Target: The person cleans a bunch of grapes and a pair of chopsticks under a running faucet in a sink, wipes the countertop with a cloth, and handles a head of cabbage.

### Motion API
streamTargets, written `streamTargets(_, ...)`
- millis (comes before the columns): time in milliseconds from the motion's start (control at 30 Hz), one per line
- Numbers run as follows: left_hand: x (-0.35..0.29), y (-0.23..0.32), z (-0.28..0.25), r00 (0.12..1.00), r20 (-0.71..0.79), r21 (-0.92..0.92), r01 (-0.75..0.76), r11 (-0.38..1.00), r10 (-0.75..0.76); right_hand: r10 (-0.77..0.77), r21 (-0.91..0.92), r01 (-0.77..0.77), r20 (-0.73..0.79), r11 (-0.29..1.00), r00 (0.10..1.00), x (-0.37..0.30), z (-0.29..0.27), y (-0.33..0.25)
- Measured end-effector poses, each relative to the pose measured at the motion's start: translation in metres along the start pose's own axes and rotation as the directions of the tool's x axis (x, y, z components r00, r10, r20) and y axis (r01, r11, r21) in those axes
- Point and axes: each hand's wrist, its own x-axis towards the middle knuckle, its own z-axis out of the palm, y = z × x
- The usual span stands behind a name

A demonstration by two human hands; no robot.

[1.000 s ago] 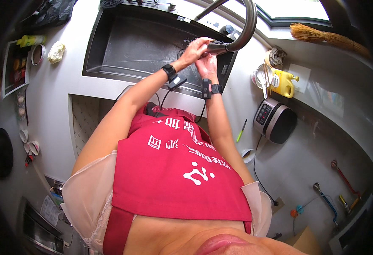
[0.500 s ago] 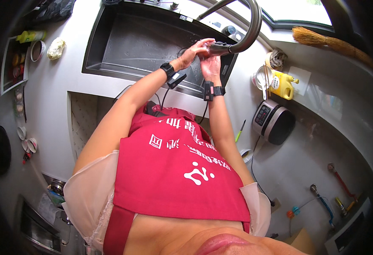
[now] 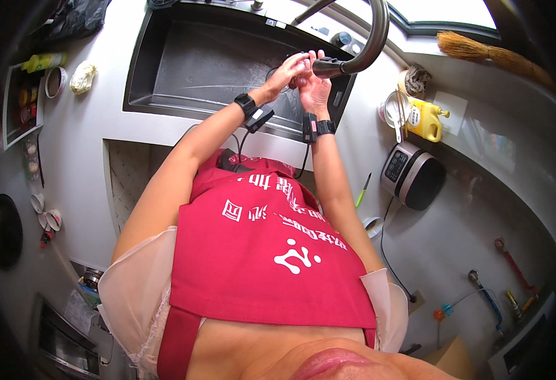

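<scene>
Over the right part of a dark sink [image 3: 189,104], my two hands meet beside the faucet's spray head [image 3: 328,68]. My left hand [image 3: 286,77] has its fingers curled toward the right palm. Something small and reddish shows between the hands, too hidden to name. My right hand [image 3: 316,92] is turned palm-up, its fingertips stretched upward beside the spray head; the rest of its fingers lie partly behind the left hand. Each wrist wears a black band with a small box and a cable.
A dark curved faucet pipe [image 3: 379,38] arches above the sink. To its right are a yellow jug [image 3: 425,121], a white strainer [image 3: 395,109], a small appliance [image 3: 413,175] and a straw broom [image 3: 480,57]. A green-handled knife [image 3: 362,193] and a pale lump [image 3: 83,77] lie on the counter.
Both hands have drawn slightly away from under the spray head, which now shows more fully. The right fingers have come into view, stretched upward. Less of the reddish thing shows.
</scene>
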Motion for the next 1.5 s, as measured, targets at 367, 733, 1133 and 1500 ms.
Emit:
streamTargets(367, 0.031, -0.002, -0.014, 0.906, -0.147, 0.736, -0.167, 0.656, 0.396, 0.112, 0.085, -0.133, 0.216, 0.987, 0.970, 0.002, -0.002, 0.024)
streamTargets(733, 0.034, 0.022, 0.021, 0.914, 0.231, 0.851, -0.356, 0.386, 0.334, 0.166, 0.520, -0.443, 0.495, 0.730, 0.853, -0.020, 0.025, 0.013)
streamTargets(1133, 0.015, 0.014, 0.041, 0.675, 0.585, 0.743, -0.668, 0.037, 0.450, 0.173, 0.307, -0.210, 0.142, 0.928, 0.975, -0.004, 0.024, 0.004)
streamTargets(1500, 0.042, 0.042, -0.034, 0.881, -0.180, 0.313, -0.371, 0.874, 0.438, 0.293, 0.287, -0.263, -0.067, 0.921, 0.954, 0.017, 0.016, 0.001)
